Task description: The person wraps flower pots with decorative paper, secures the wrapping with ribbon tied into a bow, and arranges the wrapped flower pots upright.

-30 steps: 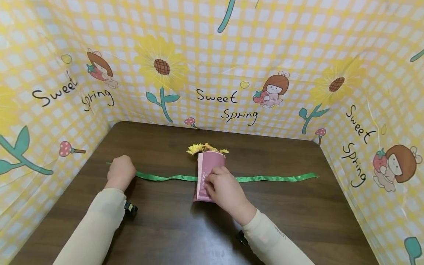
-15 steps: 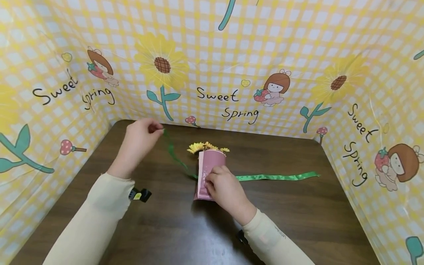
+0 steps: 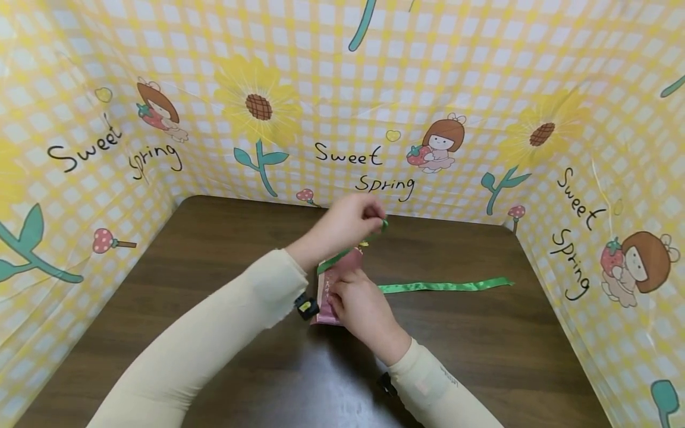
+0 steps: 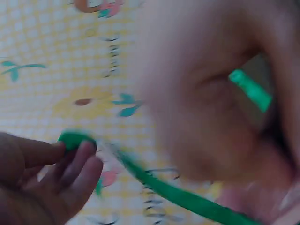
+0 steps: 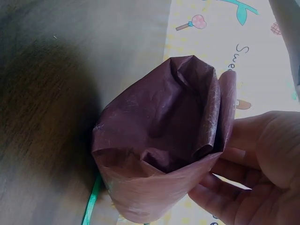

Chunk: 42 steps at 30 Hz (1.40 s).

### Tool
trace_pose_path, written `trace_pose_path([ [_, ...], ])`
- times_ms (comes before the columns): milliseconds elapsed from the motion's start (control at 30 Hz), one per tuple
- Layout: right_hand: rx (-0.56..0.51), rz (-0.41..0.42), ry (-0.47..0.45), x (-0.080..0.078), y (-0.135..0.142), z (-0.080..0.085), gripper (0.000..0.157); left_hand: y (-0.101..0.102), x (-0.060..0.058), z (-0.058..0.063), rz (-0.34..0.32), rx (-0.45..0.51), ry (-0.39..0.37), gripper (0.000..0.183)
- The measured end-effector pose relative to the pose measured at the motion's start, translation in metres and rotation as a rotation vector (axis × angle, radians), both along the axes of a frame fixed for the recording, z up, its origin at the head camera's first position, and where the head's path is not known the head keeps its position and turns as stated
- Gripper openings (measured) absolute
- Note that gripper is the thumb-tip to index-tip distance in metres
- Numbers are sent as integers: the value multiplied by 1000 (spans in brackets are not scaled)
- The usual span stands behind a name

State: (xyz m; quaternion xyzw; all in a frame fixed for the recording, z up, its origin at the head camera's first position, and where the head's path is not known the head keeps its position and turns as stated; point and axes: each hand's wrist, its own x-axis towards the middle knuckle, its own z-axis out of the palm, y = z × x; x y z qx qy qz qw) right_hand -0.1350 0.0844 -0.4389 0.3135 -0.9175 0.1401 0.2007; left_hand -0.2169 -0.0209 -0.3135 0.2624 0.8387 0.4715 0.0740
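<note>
A bouquet point(image 3: 326, 313) in pink wrapping paper lies mid-table, its flower heads mostly hidden behind my left arm. My right hand point(image 3: 369, 312) holds the wrapping at its upper side with curled fingers. In the right wrist view the wrapper's hollow lower end point(image 5: 150, 126) faces the camera, and the fingers are at its rolled overlap. Above the bouquet, my left hand point(image 3: 353, 220) pinches one end of a green ribbon point(image 4: 187, 200). That length runs up across the wrap. The ribbon's other length point(image 3: 449, 286) lies on the table to the right.
The dark wooden table point(image 3: 481, 345) is enclosed at the back and sides by yellow checked cloth point(image 3: 353, 89) with printed sunflowers and lettering. Black camera mounts point(image 3: 307, 305) sit at both wrists.
My left hand has lifted the ribbon's left end off the table and carried it rightward over the bouquet. My right hand has stayed on the wrapping; the right ribbon length lies as before.
</note>
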Motion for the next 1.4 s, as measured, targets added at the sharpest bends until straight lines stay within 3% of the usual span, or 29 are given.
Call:
trace_pose_path([
  [167,-28,12,-6,2,0,-2,8,12,1,-25,-240,105,-259,28],
  [267,-52,11,-8,4,0,-2,10,6,9,-31,-272,90,-225,38],
  [367,-51,-6,-14,4,1,-3,7,-7,24,-35,-169,5,-66,38],
  [500,-38,-30,-30,2,2,-1,6,-25,52,-51,92,-207,137,27],
  [567,-34,-42,-38,2,3,1,9,-31,65,-67,191,-263,175,23],
  [633,-30,-61,-66,2,5,4,10,-35,76,-86,247,-253,163,24],
  [767,-51,-72,-165,3,12,13,9,-36,91,-116,291,-150,174,27],
  [867,-86,-46,-240,1,18,18,10,-34,97,-128,302,-128,234,32],
  [1067,-144,31,-319,-5,26,17,9,-29,109,-135,342,-202,345,49],
  [1167,-214,47,-375,-10,34,16,7,-27,112,-136,363,-241,395,48],
  [1267,-260,-24,-417,-18,53,17,4,-26,113,-136,373,-300,410,39],
  [1400,-236,-225,-497,-40,99,22,12,-26,113,-134,386,-365,393,30],
])
